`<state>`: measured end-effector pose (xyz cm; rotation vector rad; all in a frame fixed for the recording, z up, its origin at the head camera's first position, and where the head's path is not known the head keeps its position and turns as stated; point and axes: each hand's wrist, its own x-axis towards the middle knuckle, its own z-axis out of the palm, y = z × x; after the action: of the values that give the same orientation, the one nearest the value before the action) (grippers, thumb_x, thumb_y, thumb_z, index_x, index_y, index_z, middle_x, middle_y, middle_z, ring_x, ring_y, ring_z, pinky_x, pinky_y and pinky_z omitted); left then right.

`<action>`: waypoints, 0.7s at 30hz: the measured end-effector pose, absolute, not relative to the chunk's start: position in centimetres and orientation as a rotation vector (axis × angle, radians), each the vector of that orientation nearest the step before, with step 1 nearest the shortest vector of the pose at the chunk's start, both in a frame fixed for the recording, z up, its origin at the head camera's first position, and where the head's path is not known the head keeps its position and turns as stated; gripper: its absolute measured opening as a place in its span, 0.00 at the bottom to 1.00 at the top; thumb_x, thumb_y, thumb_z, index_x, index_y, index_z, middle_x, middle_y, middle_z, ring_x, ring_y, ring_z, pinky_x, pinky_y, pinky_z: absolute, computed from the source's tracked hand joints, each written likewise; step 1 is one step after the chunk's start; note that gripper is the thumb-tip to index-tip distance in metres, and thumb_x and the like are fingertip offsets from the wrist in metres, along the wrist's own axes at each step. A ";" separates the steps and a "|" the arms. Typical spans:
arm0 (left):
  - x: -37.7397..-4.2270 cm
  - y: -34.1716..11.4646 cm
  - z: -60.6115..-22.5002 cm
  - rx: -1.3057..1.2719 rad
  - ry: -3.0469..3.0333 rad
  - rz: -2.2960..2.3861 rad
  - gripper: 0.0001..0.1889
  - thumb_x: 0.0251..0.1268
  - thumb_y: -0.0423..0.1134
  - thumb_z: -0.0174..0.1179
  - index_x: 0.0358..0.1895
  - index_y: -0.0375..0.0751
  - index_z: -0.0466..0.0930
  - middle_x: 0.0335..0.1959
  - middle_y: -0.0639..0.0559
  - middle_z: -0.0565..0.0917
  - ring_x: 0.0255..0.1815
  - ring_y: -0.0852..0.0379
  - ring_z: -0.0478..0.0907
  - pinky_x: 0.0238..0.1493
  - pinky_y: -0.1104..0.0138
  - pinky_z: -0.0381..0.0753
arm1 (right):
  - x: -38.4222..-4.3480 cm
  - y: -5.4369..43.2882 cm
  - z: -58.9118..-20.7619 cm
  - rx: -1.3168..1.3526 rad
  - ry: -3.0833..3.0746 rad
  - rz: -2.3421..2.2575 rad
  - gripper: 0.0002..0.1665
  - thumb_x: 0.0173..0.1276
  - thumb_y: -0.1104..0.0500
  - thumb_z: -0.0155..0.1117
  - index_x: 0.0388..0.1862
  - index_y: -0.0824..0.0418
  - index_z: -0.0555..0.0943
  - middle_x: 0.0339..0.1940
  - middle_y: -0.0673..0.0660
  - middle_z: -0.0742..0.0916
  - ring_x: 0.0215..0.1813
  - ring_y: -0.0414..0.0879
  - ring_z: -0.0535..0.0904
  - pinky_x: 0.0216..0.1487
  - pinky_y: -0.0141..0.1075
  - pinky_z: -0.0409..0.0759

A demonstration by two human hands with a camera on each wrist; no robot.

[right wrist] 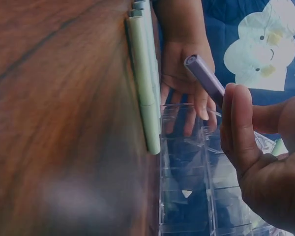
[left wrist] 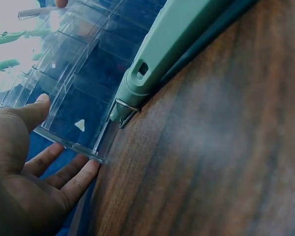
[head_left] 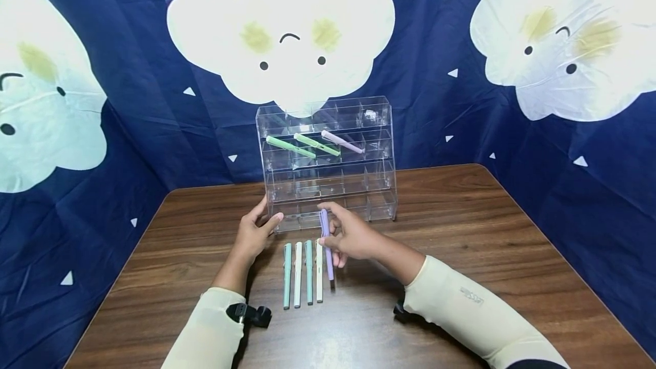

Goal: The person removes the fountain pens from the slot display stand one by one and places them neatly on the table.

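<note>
In my right hand [head_left: 353, 235] I pinch a purple pen [head_left: 329, 258] between thumb and fingers, raised off the table with its cap end toward the rack. The clear acrylic rack [head_left: 330, 185] stands upright with stepped compartments. My left hand [head_left: 255, 235] is at its lower left side, thumb in front and the fairly straight fingers along the side edge; the left wrist view shows this hand [left wrist: 34, 162] closely. Between my hands lie several capped pens side by side: teal pens [head_left: 287, 278] and white pens [head_left: 298, 278].
Higher in the rack, two green pens [head_left: 290, 147] and one lilac pen [head_left: 344, 142] lie slanted in a row. The rack stands toward the back edge of the brown wooden table [head_left: 451, 215]. Behind hangs a dark blue cloth [head_left: 425, 141] with white clouds.
</note>
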<state>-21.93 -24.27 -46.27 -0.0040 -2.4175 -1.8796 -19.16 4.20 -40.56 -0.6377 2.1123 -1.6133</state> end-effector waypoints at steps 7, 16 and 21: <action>-21.9 -24.4 -46.3 -0.019 -2.413 -1.876 0.39 0.81 0.38 0.66 0.88 0.55 0.59 0.84 0.34 0.69 0.80 0.34 0.74 0.51 0.78 0.83 | -18.8 4.8 -41.6 -0.644 2.106 -1.621 0.45 0.74 0.73 0.69 0.82 0.55 0.61 0.35 0.61 0.82 0.19 0.47 0.83 0.22 0.46 0.89; -21.8 -24.3 -46.2 0.012 -2.453 -1.865 0.40 0.81 0.41 0.67 0.89 0.56 0.58 0.85 0.37 0.68 0.81 0.35 0.73 0.53 0.78 0.82 | -19.3 5.0 -42.9 -0.623 2.162 -1.591 0.44 0.69 0.71 0.77 0.78 0.59 0.64 0.31 0.57 0.84 0.17 0.45 0.80 0.18 0.35 0.82; -21.8 -24.3 -46.1 0.012 -2.437 -1.869 0.40 0.81 0.39 0.67 0.89 0.56 0.59 0.82 0.33 0.72 0.80 0.35 0.75 0.55 0.73 0.86 | -19.5 4.9 -43.3 -0.653 2.175 -1.589 0.44 0.68 0.71 0.78 0.77 0.64 0.64 0.29 0.56 0.84 0.17 0.44 0.79 0.18 0.33 0.79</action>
<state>-21.80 -24.34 -46.11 0.0124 -2.4368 -1.8695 -19.52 4.92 -43.25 -0.6535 2.1755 -1.5890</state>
